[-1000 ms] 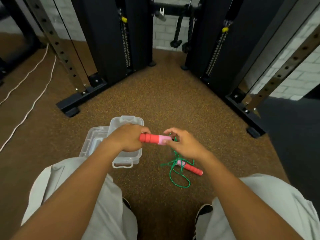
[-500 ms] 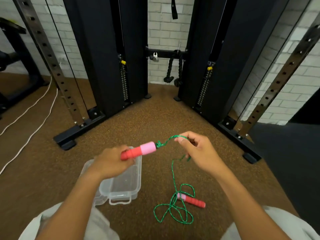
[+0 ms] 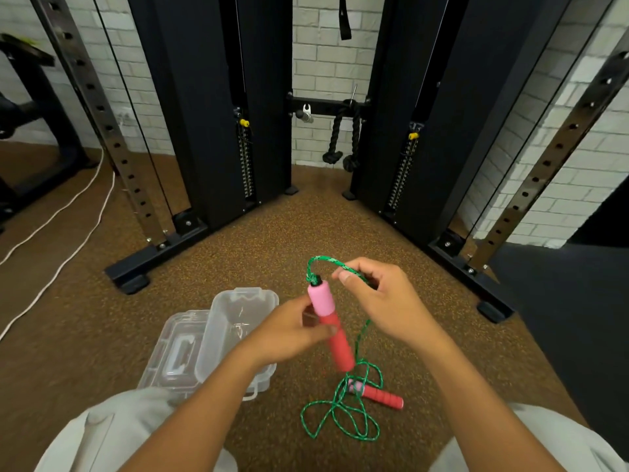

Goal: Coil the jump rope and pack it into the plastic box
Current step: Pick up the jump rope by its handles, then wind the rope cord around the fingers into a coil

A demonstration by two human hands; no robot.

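While the floor (image 3: 211,267) is carrying everything, the plastic box (image 3: 235,335) is lying open just left of the hands, its lid (image 3: 177,352) resting beside it, nothing inside yet as far as I can tell. Judging from this, the coiling step is only beginning. The left hand (image 3: 289,335) is closing its grip round the held handle (image 3: 328,327), whose long axis is standing nearly upright, pink end pointing up and away. The right hand (image 3: 384,301) is pinching the green rope (image 3: 343,413) just beside that pink end. Most of the rope is lying in a loose tangle on the floor with the second handle (image 3: 381,395), which is pointing lower right. Next, the right hand probably needs to be winding even loops while feeding slack up.
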